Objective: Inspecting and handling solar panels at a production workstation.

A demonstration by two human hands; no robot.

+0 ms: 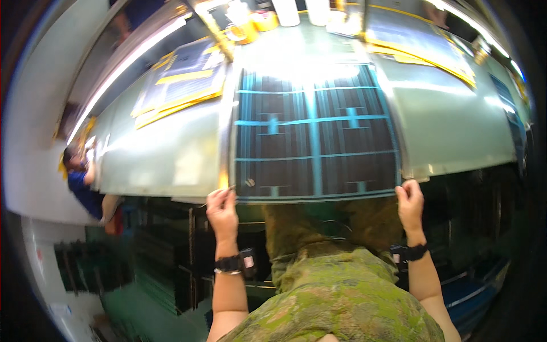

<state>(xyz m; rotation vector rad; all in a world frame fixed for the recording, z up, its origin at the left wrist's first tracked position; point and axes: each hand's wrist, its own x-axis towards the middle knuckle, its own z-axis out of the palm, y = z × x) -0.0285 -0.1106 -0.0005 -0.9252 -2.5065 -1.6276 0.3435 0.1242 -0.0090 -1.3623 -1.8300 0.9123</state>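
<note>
A dark rectangular panel (290,142) with blue lines crossing it lies in front of me on a brightly lit work surface. My left hand (222,211) is closed in a pinch at its near left corner. A thin dark piece shows at those fingertips, too small to name. At the near right corner, my right hand (411,202) pinches the panel's edge between thumb and fingers. Glare washes out the panel's far end. Each wrist wears a black band with a small box on it.
Yellow-edged sheets (185,80) lie stacked on the left table, with more yellow-edged sheets (419,37) at the right. Yellow tape rolls (244,31) and white containers (286,12) stand at the back. A person in blue (85,185) works at the far left. Dark racks (165,256) stand below.
</note>
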